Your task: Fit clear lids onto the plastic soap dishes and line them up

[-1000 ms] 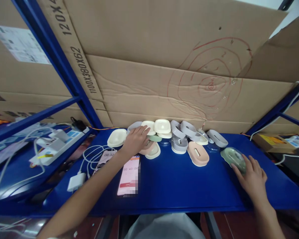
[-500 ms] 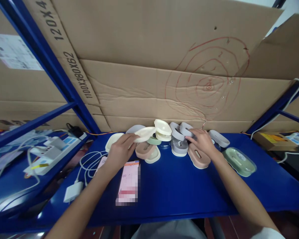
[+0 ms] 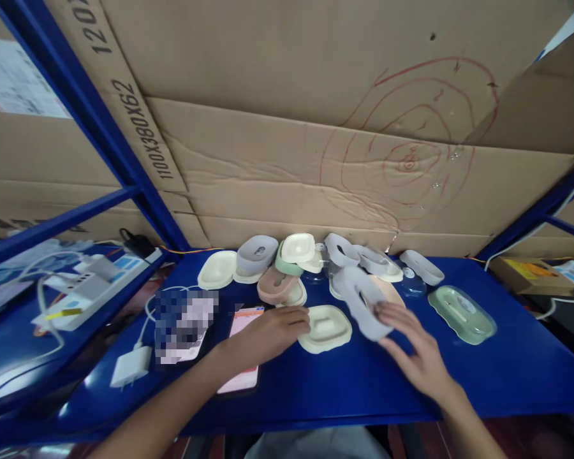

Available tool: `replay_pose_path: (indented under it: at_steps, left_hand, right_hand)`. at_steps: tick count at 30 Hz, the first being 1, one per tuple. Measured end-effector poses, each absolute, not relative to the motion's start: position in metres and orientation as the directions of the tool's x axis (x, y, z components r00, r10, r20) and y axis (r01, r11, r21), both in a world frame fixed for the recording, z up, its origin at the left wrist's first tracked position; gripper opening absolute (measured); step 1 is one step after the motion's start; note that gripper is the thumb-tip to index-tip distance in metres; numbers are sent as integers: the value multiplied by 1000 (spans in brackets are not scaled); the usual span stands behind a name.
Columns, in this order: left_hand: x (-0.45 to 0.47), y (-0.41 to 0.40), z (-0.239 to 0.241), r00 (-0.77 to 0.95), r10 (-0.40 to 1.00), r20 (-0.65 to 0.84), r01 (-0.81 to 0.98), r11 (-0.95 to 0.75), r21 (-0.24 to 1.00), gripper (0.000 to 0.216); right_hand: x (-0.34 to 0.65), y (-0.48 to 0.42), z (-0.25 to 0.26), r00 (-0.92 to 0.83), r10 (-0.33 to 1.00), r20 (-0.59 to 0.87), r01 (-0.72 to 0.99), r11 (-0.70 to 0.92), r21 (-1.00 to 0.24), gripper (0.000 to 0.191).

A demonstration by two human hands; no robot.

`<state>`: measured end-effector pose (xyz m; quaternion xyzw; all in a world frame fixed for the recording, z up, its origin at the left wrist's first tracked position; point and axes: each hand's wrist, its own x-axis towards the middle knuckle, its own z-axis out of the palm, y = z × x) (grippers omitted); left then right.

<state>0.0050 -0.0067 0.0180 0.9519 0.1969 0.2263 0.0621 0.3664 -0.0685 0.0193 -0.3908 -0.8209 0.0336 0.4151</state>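
Observation:
A cream, shallow tray-like piece [image 3: 326,329] lies on the blue table, its left edge pinched by my left hand [image 3: 278,328]. My right hand [image 3: 415,344] grips a grey oval piece with a slot in it [image 3: 361,299], tilted and slightly blurred, just right of the cream piece. A pink piece [image 3: 387,290] is partly hidden behind the grey one. Behind my hands, against the cardboard, rest several similar pieces: a cream one [image 3: 298,247], a brown-pink one [image 3: 273,287] and a grey one [image 3: 257,252].
Two phones lie left, one with a pink screen [image 3: 243,379]. A white charger [image 3: 131,366] with a cable sits beside them. At right are a green piece under clear plastic [image 3: 462,313] and a grey ring [image 3: 421,266]. A cardboard wall [image 3: 249,159] closes the back.
My left hand has brought a cream piece down to the table front. My right hand has lifted a grey piece from the back row and moved it toward me.

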Motion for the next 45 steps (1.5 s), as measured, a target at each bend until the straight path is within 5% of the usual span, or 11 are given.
replay_pose_path:
  at_steps: [3,7,12,18,24,31,36,41,45]
  left_hand:
    - [-1,-5,13,828,456,325,370,-881,294,14]
    - [-2,-6,7,820,523,235,455,-843,288,52]
    - [2,-10,0,814,528,243,481,-847,227,37]
    - [6,-14,6,782,589,202,476,-775,416,88]
    - [5,-10,6,849,449,280,377,-885,274,41]
    - [-2,-10,4,828,518,215,436,-836,332,40]
    - [-1,-13,8,824,517,234,438,-841,317,33]
    - [-1,-10,7,822,521,230,445,-840,311,31]
    - [-2,-7,8,823,527,213,443,-829,341,30]
  right_hand:
    - [356,-104,-8,-396,722,567,614,667,-421,44]
    - [341,-110,-28,-369,800,472,687,577,-441,41]
    - [327,-97,-28,-366,796,483,757,556,-343,38]
    - [322,-101,-21,-441,773,456,727,605,-324,41]
    - [305,-101,-25,-485,765,423,680,634,-367,46]
    - [306,-96,-12,-517,747,417,698,650,-299,42]
    - [366,-35,38,-184,776,604,855,429,-291,43]
    - [404,51,37,91,864,495,922,114,-370,79]
    - [410,74,13,153,897,414,882,65,-466,74]
